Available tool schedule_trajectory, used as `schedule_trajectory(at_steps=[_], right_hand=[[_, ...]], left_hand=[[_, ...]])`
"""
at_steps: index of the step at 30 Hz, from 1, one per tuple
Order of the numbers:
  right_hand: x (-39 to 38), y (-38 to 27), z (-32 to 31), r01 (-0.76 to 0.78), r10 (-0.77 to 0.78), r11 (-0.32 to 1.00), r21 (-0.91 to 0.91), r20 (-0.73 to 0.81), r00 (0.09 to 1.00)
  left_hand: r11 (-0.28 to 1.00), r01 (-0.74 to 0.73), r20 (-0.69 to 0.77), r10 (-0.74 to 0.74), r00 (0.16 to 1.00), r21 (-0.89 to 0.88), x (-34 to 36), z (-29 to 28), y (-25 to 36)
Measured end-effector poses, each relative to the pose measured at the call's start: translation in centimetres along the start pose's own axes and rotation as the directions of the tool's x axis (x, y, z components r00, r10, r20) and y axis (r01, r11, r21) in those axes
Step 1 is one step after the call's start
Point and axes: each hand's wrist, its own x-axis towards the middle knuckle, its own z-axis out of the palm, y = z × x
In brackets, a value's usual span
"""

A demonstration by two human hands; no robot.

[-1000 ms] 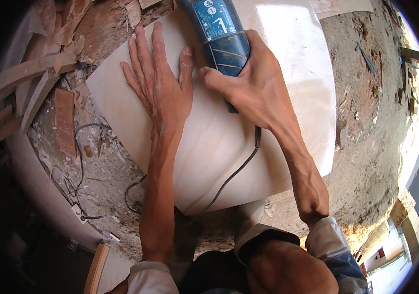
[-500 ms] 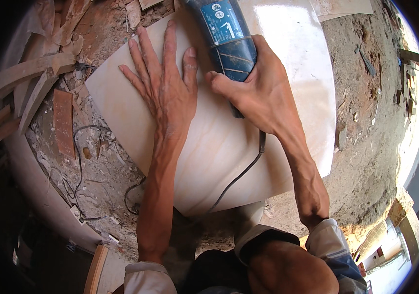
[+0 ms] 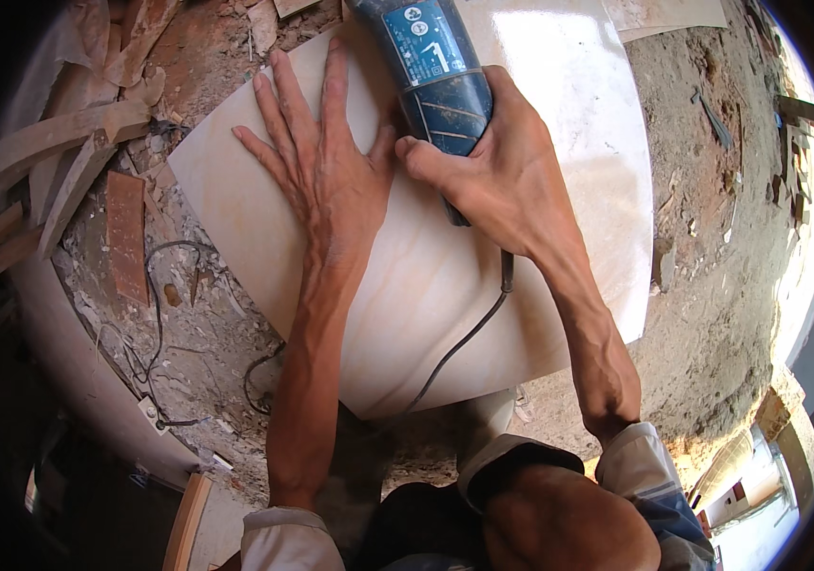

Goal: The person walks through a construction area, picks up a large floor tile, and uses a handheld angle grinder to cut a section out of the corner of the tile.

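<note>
1. Right hand point(image 3: 511, 181): fingers wrapped around the blue angle grinder point(image 3: 435, 71) body, at 12 o'clock.
2. Left hand point(image 3: 326, 171): fingers spread, pressed flat on the cream tile point(image 3: 445, 285).
3. Tile lies on the rubble floor point(image 3: 702, 238); power cord point(image 3: 454, 347) trails toward 6 o'clock.
4. Step judged: cutting; next requires steady feed.

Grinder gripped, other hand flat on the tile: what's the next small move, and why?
Probably ease the blue power tool forward along the pale tile. The right hand grips its body, the left hand lies flat pinning the tile, and the cord trails clear behind.
</note>
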Motion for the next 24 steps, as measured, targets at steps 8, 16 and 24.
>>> schedule_trajectory(at_steps=[8, 16, 24], right_hand=[[0.3, 0.2, 0.8, 0.022, -0.023, 0.999, 0.046, 0.017, 1.0], [0.1, 0.1, 0.6, 0.074, -0.073, 0.995, 0.069, -0.023, 0.997], [0.3, 0.4, 0.9, 0.07, -0.069, 0.995, 0.071, -0.012, 0.998]], left_hand=[[0.999, 0.03, 0.013, -0.03, 0.999, 0.018, -0.4, -0.5, -0.7], [1.0, 0.012, 0.011, -0.012, 1.0, 0.001, -0.2, -0.2, -0.5], [1.0, 0.023, 0.011, -0.023, 1.0, 0.002, -0.3, -0.2, -0.4]])
